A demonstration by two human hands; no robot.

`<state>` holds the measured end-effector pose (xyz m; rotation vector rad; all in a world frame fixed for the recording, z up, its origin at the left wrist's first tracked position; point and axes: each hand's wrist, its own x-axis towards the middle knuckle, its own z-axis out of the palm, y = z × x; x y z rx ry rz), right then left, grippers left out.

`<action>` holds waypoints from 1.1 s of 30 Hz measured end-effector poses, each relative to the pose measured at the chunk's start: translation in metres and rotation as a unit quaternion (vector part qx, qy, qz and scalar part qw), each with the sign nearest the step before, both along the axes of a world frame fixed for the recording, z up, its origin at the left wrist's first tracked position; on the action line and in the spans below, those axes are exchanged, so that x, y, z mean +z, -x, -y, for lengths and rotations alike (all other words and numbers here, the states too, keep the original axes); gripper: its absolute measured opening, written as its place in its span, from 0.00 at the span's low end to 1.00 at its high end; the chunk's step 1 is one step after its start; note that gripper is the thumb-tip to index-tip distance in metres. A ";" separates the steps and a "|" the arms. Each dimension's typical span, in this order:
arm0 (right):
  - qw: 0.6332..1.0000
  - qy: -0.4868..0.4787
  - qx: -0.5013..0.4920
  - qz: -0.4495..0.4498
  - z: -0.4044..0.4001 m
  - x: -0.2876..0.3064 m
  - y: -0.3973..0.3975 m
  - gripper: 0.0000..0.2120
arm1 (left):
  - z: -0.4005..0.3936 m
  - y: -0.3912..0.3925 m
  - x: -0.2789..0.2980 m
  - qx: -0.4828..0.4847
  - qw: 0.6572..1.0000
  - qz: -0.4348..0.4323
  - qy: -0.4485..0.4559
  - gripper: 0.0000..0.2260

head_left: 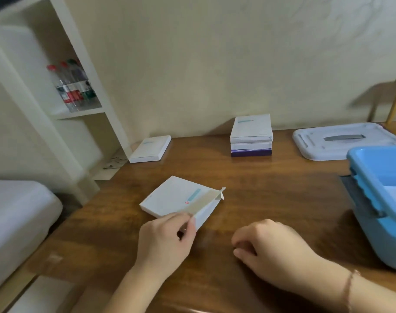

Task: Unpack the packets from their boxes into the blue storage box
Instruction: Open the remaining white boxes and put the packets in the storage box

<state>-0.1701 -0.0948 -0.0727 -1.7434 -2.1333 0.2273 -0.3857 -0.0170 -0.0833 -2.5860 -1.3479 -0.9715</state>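
A flat white box with a pale blue label lies on the wooden table, its end flap standing open. My left hand pinches the box's near corner by the open end. My right hand rests on the table to the right, fingers curled, holding nothing. The blue storage box stands at the right edge with something white inside. A stack of three boxes sits at the back, the bottom one purple. Another white box lies at the back left.
The storage box's white lid lies at the back right. A white shelf unit with water bottles stands left of the table. A white bed is at the near left. A wooden stool stands by the wall, right.
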 end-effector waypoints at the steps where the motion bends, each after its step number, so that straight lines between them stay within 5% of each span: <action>1: 1.000 -0.024 -0.001 0.000 -0.006 -0.001 0.004 0.11 | 0.001 -0.001 0.000 0.031 0.998 0.049 0.004 0.12; 5: 0.988 -0.151 0.024 0.007 -0.024 0.001 0.019 0.08 | 0.005 0.000 0.002 0.081 0.975 0.203 0.040 0.17; 16: 0.955 -0.286 0.072 0.033 -0.040 -0.004 0.036 0.12 | 0.010 0.007 0.017 0.067 0.957 0.282 0.013 0.11; 22: 0.972 -0.234 0.025 -0.012 -0.042 0.016 0.048 0.10 | 0.012 0.006 0.023 0.052 0.959 0.278 -0.008 0.14; 24: 0.975 -0.218 0.028 0.023 -0.045 0.020 0.050 0.03 | 0.013 0.004 0.022 0.049 0.960 0.274 -0.016 0.16; 33: 0.967 -0.118 0.073 0.215 -0.051 0.022 0.065 0.11 | 0.014 0.002 0.017 0.029 0.968 0.244 -0.049 0.09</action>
